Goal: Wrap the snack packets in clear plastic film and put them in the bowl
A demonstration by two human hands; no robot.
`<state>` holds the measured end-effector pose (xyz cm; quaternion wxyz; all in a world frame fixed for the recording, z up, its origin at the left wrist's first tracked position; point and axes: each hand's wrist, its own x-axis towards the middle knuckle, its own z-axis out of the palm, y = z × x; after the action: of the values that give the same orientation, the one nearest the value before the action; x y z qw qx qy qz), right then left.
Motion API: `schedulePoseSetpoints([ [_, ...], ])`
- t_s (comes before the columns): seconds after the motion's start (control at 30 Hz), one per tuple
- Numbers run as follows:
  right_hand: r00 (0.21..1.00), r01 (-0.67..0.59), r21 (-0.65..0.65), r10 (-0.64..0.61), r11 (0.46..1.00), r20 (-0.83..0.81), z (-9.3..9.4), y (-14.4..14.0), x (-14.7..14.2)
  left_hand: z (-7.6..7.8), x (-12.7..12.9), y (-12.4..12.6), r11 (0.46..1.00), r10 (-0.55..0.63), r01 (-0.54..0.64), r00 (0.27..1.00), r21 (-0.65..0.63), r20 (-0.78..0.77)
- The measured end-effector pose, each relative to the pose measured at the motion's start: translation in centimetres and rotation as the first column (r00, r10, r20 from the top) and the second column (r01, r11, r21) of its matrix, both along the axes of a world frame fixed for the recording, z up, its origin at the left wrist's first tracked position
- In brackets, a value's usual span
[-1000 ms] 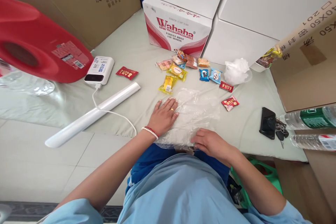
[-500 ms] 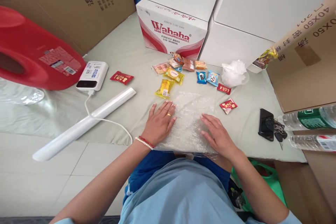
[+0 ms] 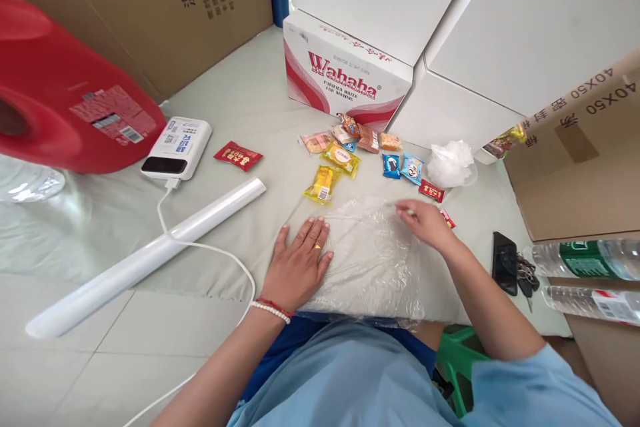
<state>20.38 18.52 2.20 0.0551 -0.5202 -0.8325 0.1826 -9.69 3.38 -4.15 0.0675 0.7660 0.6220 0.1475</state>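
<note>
A clear plastic bag (image 3: 373,260) lies flattened on the cloth-covered table, its near edge hanging a little over the front. My left hand (image 3: 299,263) rests flat on the bag's left side, fingers spread. At the bag's far right corner, my right hand (image 3: 425,221) is closed in a pinch on the thin plastic. Just beyond the bag are a yellow-wrapped snack (image 3: 323,185) and another yellow packet (image 3: 341,159). A red packet (image 3: 449,218) is partly hidden behind my right hand.
A white power bank (image 3: 177,147) with a cable and a long white tube (image 3: 150,257) lie left, near a red jug (image 3: 75,93). Small snacks sit before the Wahaha box (image 3: 345,73). A crumpled white bag (image 3: 453,163), phone (image 3: 504,263), keys and bottles (image 3: 590,259) are right.
My right hand has moved up from lying open on the bag's right side to pinching its far right corner. My left hand stays flat. The camera view has shifted slightly.
</note>
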Motion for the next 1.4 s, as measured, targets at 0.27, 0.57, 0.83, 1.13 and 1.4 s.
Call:
schedulePoseSetpoints([
  [0.27,0.973,0.072,0.244,-0.122,0.967,0.196,-1.4,16.3,-13.3,0.1,-0.1,-0.1,1.000,0.008,-0.008,1.000,-0.006,-0.002],
  [0.57,0.727,0.369,-0.228,-0.432,0.901,-0.533,0.5,14.4,-9.6,0.0,-0.2,-0.2,1.000,0.004,-0.003,1.000,-0.012,0.020],
  [0.83,0.837,-0.102,-0.143,0.007,0.984,-0.547,1.8,-2.8,-3.6,0.1,-0.1,0.0,1.000,-0.022,0.022,1.000,-0.005,0.008],
  [1.13,0.842,-0.518,-0.043,0.501,0.854,-0.200,1.2,-8.1,-1.0,0.3,0.2,-0.1,1.000,-0.003,0.003,1.000,-0.010,0.007],
  [1.4,0.942,-0.327,0.022,0.328,0.945,-0.071,-1.4,-9.2,-5.1,-0.1,0.1,0.0,1.000,-0.005,0.006,0.999,0.014,-0.036],
])
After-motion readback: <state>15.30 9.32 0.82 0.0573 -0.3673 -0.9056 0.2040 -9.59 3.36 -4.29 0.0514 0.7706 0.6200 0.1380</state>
